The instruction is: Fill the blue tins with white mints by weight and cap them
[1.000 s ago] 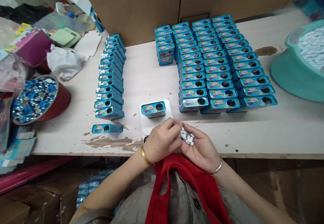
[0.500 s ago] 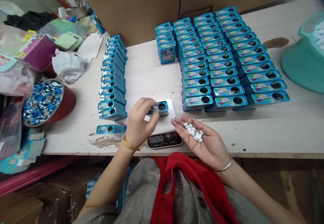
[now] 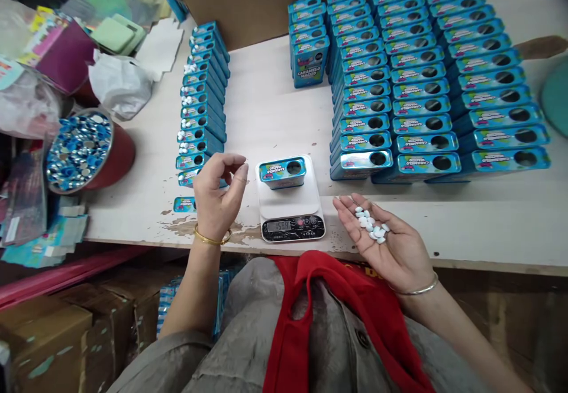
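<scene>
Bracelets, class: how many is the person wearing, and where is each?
2: a gold bracelet at the wrist of the left hand and a silver bracelet at the wrist of the right hand.

Scale [image 3: 290, 197]: matt white plastic platform, glossy black display panel. Tins [image 3: 364, 141]: glossy blue printed metal. Near bracelets: left gold [image 3: 212, 238], right silver [image 3: 419, 290], both smooth shiny metal. Table [image 3: 248, 103]: smooth pale top, rough brown patches where the finish is worn off. Far carton [image 3: 257, 2]: matt brown cardboard. Left tub [image 3: 118, 156]: red, smooth; caps [image 3: 80, 150] in it shiny metallic blue and silver. White bag [image 3: 119, 82]: thin crinkled plastic. Apron [image 3: 293, 322]: matt red cloth.
</scene>
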Available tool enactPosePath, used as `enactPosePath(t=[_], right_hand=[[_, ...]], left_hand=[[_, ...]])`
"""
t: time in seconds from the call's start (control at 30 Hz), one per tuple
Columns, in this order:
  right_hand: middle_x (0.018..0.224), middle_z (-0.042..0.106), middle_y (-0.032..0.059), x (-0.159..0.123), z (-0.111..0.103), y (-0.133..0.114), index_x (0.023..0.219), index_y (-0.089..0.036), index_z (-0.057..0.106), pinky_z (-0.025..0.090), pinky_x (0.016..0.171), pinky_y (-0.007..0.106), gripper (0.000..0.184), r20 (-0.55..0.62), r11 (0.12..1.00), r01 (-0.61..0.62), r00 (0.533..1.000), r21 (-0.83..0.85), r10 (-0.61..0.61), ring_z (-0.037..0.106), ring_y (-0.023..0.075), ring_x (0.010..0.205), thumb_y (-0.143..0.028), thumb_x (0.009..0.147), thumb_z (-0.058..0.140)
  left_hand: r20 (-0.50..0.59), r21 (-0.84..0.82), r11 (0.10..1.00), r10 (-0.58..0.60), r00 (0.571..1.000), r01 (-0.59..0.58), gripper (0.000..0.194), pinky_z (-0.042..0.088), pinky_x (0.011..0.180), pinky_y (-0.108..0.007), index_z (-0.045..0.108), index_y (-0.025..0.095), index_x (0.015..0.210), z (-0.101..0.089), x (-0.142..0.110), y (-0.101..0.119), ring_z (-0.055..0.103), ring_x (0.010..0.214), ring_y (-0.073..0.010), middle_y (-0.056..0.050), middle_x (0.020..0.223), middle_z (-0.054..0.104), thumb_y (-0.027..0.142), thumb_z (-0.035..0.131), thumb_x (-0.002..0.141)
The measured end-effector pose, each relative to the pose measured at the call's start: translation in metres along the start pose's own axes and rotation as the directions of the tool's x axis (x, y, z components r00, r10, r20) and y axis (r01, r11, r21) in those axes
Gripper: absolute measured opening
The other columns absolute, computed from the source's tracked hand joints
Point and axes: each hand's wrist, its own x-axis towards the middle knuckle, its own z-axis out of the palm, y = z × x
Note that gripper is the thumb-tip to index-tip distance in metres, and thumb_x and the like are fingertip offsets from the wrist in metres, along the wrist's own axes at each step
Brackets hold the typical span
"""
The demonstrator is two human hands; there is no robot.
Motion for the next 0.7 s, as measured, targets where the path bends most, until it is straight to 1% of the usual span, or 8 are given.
enactPosePath(t=[0.13,0.33,0.43,0.47,0.53,0.6,0.63,0.7], right_hand=[[0.113,0.068,0.0148,-0.001,0.001,0.001,0.108,-0.008,0.062,0.052,0.094,0.033,0.029,0.004,1.0,-0.015,1.0,0.01,0.015,0.055,0.0237,0.119,-0.01,0.087,0.041],[0.115,0.067,0.0138,0.0,0.002,0.004,0.109,-0.01,0.062,0.052,0.094,0.032,0.03,0.033,1.0,-0.025,0.999,-0.015,0.026,0.055,0.0215,0.119,-0.011,0.087,0.042],[0.116,0.067,0.0136,0.0,0.003,0.006,0.11,-0.011,0.062,0.052,0.095,0.031,0.03,0.055,0.999,-0.04,0.998,-0.022,0.042,0.055,0.0206,0.119,-0.011,0.087,0.042],[0.116,0.067,0.0137,0.001,0.003,0.007,0.11,-0.011,0.062,0.051,0.095,0.031,0.03,0.058,0.999,-0.046,0.997,-0.02,0.047,0.055,0.0207,0.119,-0.011,0.087,0.042],[0.116,0.067,0.0141,0.001,0.005,0.008,0.109,-0.01,0.063,0.051,0.095,0.031,0.03,0.052,0.998,-0.061,0.997,-0.012,0.062,0.056,0.0213,0.118,-0.012,0.087,0.042],[0.115,0.067,0.0146,0.001,0.008,0.009,0.107,-0.009,0.063,0.052,0.095,0.031,0.03,0.039,0.997,-0.08,0.996,-0.004,0.08,0.056,0.0223,0.118,-0.011,0.088,0.041],[0.115,0.067,0.015,0.001,0.009,0.009,0.107,-0.008,0.063,0.052,0.095,0.032,0.03,0.034,0.996,-0.088,0.996,0.0,0.088,0.056,0.0231,0.117,-0.01,0.088,0.041],[0.115,0.067,0.0159,0.001,0.012,0.009,0.107,-0.007,0.063,0.052,0.094,0.032,0.03,0.031,0.995,-0.098,0.995,0.012,0.098,0.056,0.0244,0.117,-0.009,0.087,0.041]], left_hand=[[0.02,0.002,1.0,0.016,1.0,-0.016,0.007,0.048,0.068,-0.024,0.06,0.018,0.088,0.002,0.001,0.001,0.057,0.074,-0.0104,-0.001,0.082,0.061,0.024,0.057,0.084],[0.047,0.012,0.999,0.029,0.998,-0.03,0.009,0.047,0.066,-0.023,0.06,0.018,0.089,0.005,0.0,-0.003,0.055,0.072,-0.0098,-0.001,0.082,0.061,0.025,0.056,0.086],[0.084,0.039,0.997,0.066,0.994,-0.069,0.01,0.045,0.066,-0.025,0.059,0.019,0.092,0.006,0.001,-0.004,0.055,0.074,-0.0109,-0.002,0.084,0.06,0.026,0.056,0.086],[0.11,0.059,0.993,0.092,0.99,-0.099,0.014,0.046,0.069,-0.026,0.059,0.019,0.096,0.007,0.001,-0.003,0.056,0.079,-0.0124,-0.003,0.088,0.061,0.029,0.058,0.086],[0.197,0.114,0.977,0.153,0.968,-0.178,0.034,0.045,0.08,-0.031,0.056,0.02,0.109,0.009,0.003,-0.001,0.055,0.096,-0.0177,-0.006,0.103,0.06,0.038,0.064,0.081],[0.32,0.173,0.952,0.187,0.929,-0.252,0.06,0.04,0.093,-0.038,0.047,0.021,0.126,0.011,0.006,0.002,0.049,0.112,-0.0235,-0.01,0.12,0.054,0.047,0.067,0.076],[0.38,0.197,0.939,0.192,0.905,-0.282,0.07,0.036,0.097,-0.04,0.042,0.021,0.132,0.013,0.007,0.003,0.047,0.117,-0.0255,-0.012,0.126,0.051,0.051,0.067,0.074],[0.467,0.228,0.921,0.182,0.865,-0.316,0.079,0.032,0.1,-0.041,0.034,0.021,0.138,0.016,0.009,0.004,0.044,0.121,-0.0272,-0.013,0.132,0.047,0.055,0.066,0.074]])
